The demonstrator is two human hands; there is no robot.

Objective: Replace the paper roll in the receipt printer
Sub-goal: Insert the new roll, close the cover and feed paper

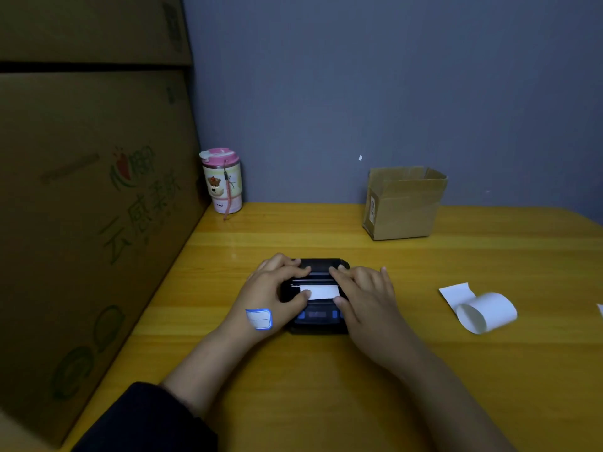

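Observation:
A small black receipt printer (318,318) lies on the yellow wooden table (326,386), its lid down, with a short white strip of paper (321,291) sticking out of the slot. My left hand (274,288) grips the printer's left side, fingers on the lid and thumb on the paper's left end. My right hand (365,291) holds the right side, fingers pressing on the lid, thumb by the paper's right end. A loosely curled white paper roll (486,311) lies apart on the table to the right.
Large cardboard boxes (91,207) wall off the left side. A pink-lidded cup (223,181) stands at the back left against the grey wall. A small open cardboard box (403,203) sits at the back right.

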